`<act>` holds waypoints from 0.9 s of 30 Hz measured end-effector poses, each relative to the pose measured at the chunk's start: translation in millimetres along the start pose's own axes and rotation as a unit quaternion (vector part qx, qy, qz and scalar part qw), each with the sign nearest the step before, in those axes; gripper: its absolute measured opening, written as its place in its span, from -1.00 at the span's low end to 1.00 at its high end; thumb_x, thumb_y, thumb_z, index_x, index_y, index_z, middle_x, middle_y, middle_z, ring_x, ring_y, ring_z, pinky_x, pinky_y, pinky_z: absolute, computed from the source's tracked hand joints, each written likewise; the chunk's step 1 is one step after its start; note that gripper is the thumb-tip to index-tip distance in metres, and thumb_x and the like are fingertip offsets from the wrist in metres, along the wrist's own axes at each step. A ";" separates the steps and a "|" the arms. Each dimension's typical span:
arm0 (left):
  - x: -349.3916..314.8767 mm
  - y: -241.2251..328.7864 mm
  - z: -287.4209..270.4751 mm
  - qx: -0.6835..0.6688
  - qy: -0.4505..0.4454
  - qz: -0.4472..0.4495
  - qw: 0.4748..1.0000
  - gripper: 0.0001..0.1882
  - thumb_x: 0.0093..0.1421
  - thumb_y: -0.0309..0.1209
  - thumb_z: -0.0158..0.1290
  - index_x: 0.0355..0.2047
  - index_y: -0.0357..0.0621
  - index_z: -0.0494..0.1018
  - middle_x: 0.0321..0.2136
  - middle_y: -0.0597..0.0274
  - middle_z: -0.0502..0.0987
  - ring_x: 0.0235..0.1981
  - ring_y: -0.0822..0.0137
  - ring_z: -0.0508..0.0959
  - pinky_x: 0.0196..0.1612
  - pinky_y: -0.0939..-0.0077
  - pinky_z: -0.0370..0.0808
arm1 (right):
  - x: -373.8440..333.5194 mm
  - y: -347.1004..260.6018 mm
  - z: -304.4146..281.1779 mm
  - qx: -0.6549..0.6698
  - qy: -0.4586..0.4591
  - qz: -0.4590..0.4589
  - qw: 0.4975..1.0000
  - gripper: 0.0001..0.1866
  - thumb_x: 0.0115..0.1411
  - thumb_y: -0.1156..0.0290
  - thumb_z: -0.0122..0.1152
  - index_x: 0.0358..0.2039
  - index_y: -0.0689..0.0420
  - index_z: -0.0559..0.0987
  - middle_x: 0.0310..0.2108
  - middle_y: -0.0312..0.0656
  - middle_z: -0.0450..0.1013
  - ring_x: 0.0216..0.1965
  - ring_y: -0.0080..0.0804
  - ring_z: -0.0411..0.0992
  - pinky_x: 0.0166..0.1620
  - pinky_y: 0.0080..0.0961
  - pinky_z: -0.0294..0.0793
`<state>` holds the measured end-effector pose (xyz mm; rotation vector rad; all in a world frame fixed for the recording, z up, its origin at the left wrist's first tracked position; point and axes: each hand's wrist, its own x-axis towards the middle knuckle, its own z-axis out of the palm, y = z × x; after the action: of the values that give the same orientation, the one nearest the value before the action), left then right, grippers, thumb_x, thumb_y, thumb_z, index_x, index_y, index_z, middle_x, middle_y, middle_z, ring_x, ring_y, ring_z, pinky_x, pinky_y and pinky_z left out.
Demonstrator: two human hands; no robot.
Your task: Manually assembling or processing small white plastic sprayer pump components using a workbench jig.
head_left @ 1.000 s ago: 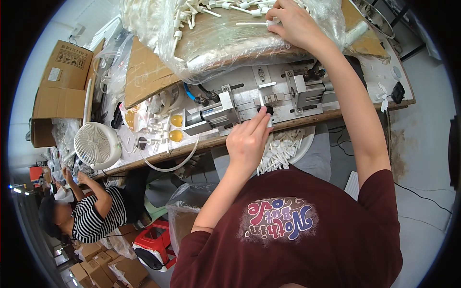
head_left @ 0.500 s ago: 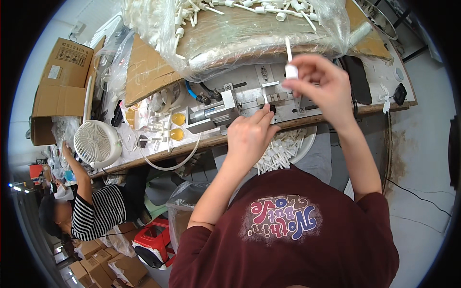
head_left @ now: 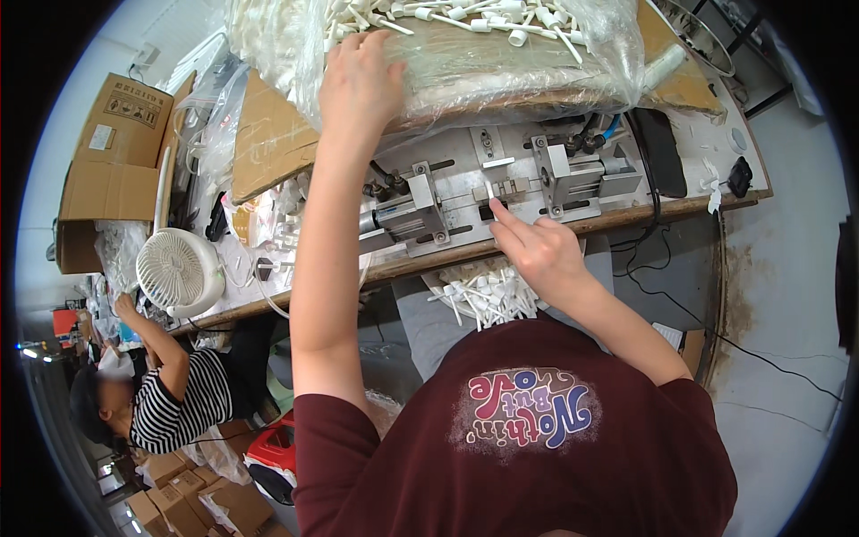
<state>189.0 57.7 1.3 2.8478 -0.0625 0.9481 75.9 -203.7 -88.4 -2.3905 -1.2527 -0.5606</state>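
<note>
My left hand (head_left: pixel 361 85) reaches over the plastic-lined cardboard box, its fingers stretched over the edge of a pile of white capped sticks (head_left: pixel 465 16). Its thumb stands apart, and I see no piece in it. Low in front of the metal fixture (head_left: pixel 465 199), my right hand (head_left: pixel 544 255) points its index finger at a slim white stick (head_left: pixel 489 187) in the middle of the fixture. That fingertip touches or nearly touches the stick's near end. The other fingers of this hand are partly bent, with nothing visible in them.
Metal cylinders (head_left: pixel 586 174) with hoses flank the fixture. Below the table edge, a round tray holds many white sticks (head_left: pixel 492 295) at my lap. A white fan (head_left: pixel 182 268) and a cardboard box (head_left: pixel 116 161) stand left. A person in a striped shirt (head_left: pixel 183 403) works beyond.
My left hand has left the fixture for the pile at the upper left. My right hand has come down to the fixture; the white capped stick it held is gone from it.
</note>
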 end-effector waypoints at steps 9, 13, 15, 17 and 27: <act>29.9 -62.1 6.0 0.119 -0.134 -0.189 0.965 0.12 0.04 0.40 0.03 0.36 -0.22 0.09 0.14 -0.34 0.36 0.15 -0.19 0.42 0.18 0.11 0.38 | 14.9 -0.1 -1.6 -0.011 -0.033 -0.002 0.999 -0.91 -0.09 0.51 0.17 -0.51 0.17 0.46 -0.02 0.10 0.53 -0.61 -0.39 0.51 -0.46 -0.52 0.46; 47.5 -63.7 5.5 0.035 -0.080 -0.268 0.959 0.17 -0.01 0.42 0.05 0.34 -0.26 0.08 0.15 -0.34 0.34 0.19 -0.19 0.38 0.22 0.10 0.33 | 12.1 -0.4 0.6 0.003 -0.016 0.009 1.000 -0.91 -0.08 0.51 0.17 -0.51 0.16 0.45 -0.02 0.08 0.53 -0.62 -0.37 0.49 -0.47 -0.51 0.46; 59.8 -73.0 12.0 -0.002 -0.047 -0.291 0.955 0.16 -0.01 0.42 0.06 0.33 -0.28 0.09 0.16 -0.34 0.33 0.21 -0.19 0.36 0.24 0.10 0.29 | 11.3 0.0 1.2 0.010 -0.007 0.008 1.000 -0.91 -0.07 0.51 0.17 -0.52 0.17 0.45 -0.02 0.07 0.54 -0.62 -0.37 0.49 -0.47 -0.50 0.46; 71.5 -78.1 14.9 -0.012 -0.037 -0.296 0.954 0.14 0.01 0.41 0.04 0.31 -0.29 0.12 0.18 -0.34 0.32 0.22 -0.19 0.34 0.27 0.10 0.25 | 10.3 -0.3 2.1 0.011 0.000 0.012 1.000 -0.92 -0.07 0.52 0.17 -0.52 0.16 0.45 -0.01 0.03 0.54 -0.65 -0.37 0.45 -0.48 -0.50 0.45; 79.2 -96.6 34.1 -0.150 -0.003 -0.312 0.938 0.11 -0.02 0.43 0.06 0.32 -0.15 0.19 0.19 -0.26 0.36 0.24 -0.10 0.37 0.26 0.11 0.27 | 2.2 5.5 -1.3 0.062 0.002 0.035 0.997 -0.81 -0.03 0.48 0.33 -0.34 0.13 0.60 0.04 -0.19 0.54 -0.66 -0.33 0.38 -0.48 -0.51 0.45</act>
<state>280.7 148.7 10.3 2.3411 0.6048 0.7079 81.4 -205.8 -87.0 -2.3189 -1.1615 -0.4528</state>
